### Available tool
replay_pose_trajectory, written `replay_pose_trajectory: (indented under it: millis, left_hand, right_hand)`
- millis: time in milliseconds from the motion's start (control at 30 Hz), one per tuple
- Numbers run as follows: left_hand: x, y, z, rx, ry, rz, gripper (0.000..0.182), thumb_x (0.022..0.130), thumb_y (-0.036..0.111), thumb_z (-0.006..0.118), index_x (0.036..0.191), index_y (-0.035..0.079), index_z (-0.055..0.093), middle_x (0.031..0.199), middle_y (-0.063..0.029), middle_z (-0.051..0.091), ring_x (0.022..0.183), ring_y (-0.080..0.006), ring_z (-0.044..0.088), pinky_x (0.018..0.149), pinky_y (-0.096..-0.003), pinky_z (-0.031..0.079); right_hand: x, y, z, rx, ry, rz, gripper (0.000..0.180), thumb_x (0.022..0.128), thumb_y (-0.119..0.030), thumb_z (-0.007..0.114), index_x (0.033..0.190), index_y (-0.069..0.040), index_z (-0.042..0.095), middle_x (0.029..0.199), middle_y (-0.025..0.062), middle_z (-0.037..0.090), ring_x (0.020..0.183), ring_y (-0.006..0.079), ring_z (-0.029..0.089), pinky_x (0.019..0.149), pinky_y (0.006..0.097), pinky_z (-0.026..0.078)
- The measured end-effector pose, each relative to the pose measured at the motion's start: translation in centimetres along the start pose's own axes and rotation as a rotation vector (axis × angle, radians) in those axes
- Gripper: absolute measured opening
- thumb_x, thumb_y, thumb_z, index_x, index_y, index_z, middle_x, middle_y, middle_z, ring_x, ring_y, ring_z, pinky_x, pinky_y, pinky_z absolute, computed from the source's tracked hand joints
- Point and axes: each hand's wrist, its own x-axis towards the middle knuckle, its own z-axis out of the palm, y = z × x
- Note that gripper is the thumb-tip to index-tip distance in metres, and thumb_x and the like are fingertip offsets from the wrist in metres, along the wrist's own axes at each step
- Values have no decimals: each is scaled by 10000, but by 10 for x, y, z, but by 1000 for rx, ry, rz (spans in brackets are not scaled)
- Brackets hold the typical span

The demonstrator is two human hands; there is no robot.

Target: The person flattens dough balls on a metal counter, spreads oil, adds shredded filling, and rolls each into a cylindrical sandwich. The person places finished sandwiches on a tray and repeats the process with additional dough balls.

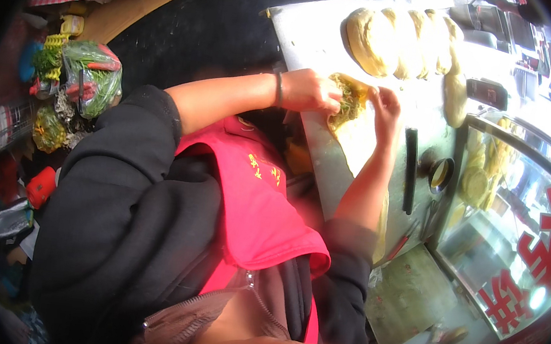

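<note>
My left hand, with a dark band on its wrist, grips the near side of a sheet of yellowish dough. A mound of shredded green and yellow filling lies on that dough, between my two hands. Opposite it, my right hand pinches the dough edge between thumb and fingers. From the filling, the dough sheet runs back over the steel worktop and passes under my right forearm. Bright glare washes out part of the dough and the worktop.
Several oiled dough pieces lie at the far end. Rightward are a black bar, a round dark bowl, a red-handled tool and a glass case with flatbreads. Bagged vegetables sit at left; a board lies lower right.
</note>
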Motion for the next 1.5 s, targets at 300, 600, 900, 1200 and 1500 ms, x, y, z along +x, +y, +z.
replay_pose_trajectory:
  millis: [300, 600, 900, 1200, 1500]
  left_hand:
    - [91, -21, 29, -243, -297, 26, 230, 618, 202, 681, 842, 162, 650, 853, -99, 613, 786, -302, 590, 657, -405, 482]
    - [95, 2, 41, -4, -483, -642, 497, 658, 399, 702, 961, 17, 606, 841, -177, 627, 825, -322, 617, 705, -402, 495]
    - [88, 109, 168, 630, -432, -193, 305, 763, 195, 509, 945, 0, 657, 1144, -131, 516, 1019, -250, 505, 814, -320, 456]
    - [47, 183, 133, 149, -340, -395, 284, 788, 172, 553, 1031, 43, 626, 1056, -150, 589, 1075, -256, 520, 849, -395, 446]
    - [41, 110, 146, 290, 260, -830, 649, 702, 205, 702, 1272, 58, 428, 1144, -183, 526, 1067, -344, 512, 922, -403, 430]
  right_hand:
    - [-108, 4, 37, -319, 292, -209, 171, 795, -94, 670, 960, -66, 634, 961, 111, 630, 884, 286, 614, 767, 362, 491]
    - [-92, 35, 35, 70, 320, -142, 79, 801, -89, 671, 830, -36, 619, 840, 56, 625, 756, 188, 609, 669, 303, 477]
    - [-147, 100, -61, 501, 303, 161, 106, 848, -18, 572, 950, -8, 598, 875, 55, 619, 748, 116, 595, 681, 224, 472]
    - [-74, 63, -83, -140, -373, -570, 672, 667, 69, 699, 1273, -131, 492, 1237, 129, 523, 1063, 248, 550, 887, 349, 475]
    - [-8, 50, -49, -754, -664, -642, 393, 631, -51, 746, 1003, -60, 621, 956, 114, 625, 910, 291, 601, 816, 367, 495]
